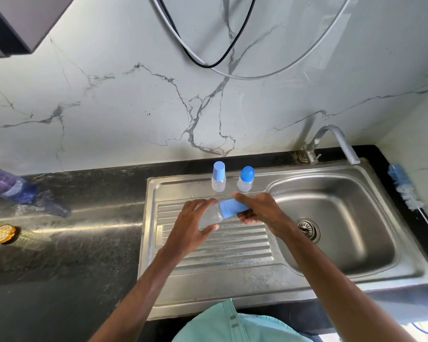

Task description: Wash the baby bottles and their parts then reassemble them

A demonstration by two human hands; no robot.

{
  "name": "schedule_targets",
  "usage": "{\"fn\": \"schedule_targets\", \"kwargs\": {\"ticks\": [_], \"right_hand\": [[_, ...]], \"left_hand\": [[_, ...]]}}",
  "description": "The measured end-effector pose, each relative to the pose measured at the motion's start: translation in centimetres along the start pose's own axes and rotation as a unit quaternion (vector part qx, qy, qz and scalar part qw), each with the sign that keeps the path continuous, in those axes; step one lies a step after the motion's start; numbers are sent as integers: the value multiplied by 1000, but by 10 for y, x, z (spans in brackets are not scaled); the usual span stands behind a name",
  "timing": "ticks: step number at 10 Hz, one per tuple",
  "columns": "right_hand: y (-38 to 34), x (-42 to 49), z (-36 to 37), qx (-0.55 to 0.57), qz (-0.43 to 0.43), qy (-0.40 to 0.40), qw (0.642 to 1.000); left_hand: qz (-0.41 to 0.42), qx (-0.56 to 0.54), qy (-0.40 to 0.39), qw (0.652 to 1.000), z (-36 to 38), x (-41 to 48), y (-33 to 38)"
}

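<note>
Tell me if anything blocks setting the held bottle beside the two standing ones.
Nothing visible does. The left hand and right hand hold the held bottle above the drainboard; the flat-capped bottle and round-capped bottle stand just behind it, with bare steel to their left.

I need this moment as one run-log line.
left hand: grips clear plastic baby bottle | right hand: grips its blue cylindrical cap | two blue-capped bottles: upright on steel drainboard

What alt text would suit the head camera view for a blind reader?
A person's left hand grips a clear baby bottle held sideways, right hand holding its blue cap, above a steel sink's drainboard. Two more capped bottles stand behind.
</note>
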State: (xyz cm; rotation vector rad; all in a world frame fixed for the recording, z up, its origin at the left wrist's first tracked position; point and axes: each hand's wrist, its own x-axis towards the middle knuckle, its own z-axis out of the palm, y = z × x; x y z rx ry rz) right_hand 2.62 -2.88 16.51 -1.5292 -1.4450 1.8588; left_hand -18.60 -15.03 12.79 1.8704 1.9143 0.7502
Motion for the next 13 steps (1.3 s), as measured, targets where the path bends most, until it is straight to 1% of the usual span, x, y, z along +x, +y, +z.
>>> {"fn": "schedule_targets", "kwargs": {"ticks": [1, 2, 3, 4, 5, 6, 7, 8, 9, 10, 11, 12, 13], "right_hand": [[1, 6, 8, -135, -60, 75, 986], [1, 12, 24, -210, -107, 108, 966], [2, 16, 39, -242, -142, 110, 953], [1, 22, 49, -248, -155, 97, 951], [-6, 28, 54, -218, -126, 57, 966], [-11, 32, 49, -183, -107, 40, 977], [-9, 34, 37, -182, -86, 36, 979], [-3, 37, 25, -194, -69, 46, 978], [0, 36, 14, -193, -61, 57, 978], [3, 35, 7, -182, -59, 60, 980], [5, 35, 1, -168, -58, 58, 982], [7, 34, -2, -168, -56, 51, 983], [8, 33, -8, -150, -53, 60, 985]], "left_hand": [[-23, 23, -15, 999, 5, 1, -6], [-60, -11, -39, 997, 12, 2, -14], [-73, -25, -50, 996, 18, 5, -25], [-99, -38, -34, 994, 23, 10, -34], [-157, -71, 6, 985, 25, 24, -43], [-193, -117, 53, 973, 27, 48, -58], [-213, -115, 75, 967, 27, 75, -73], [-234, -103, 76, 964, 34, 99, -97], [-253, -79, 50, 963, 38, 111, -109], [-251, -65, 42, 965, 45, 114, -119], [-261, -60, 36, 963, 43, 114, -121], [-257, -74, 38, 963, 38, 110, -107], [-273, -69, 48, 958, 34, 96, -91]]}}
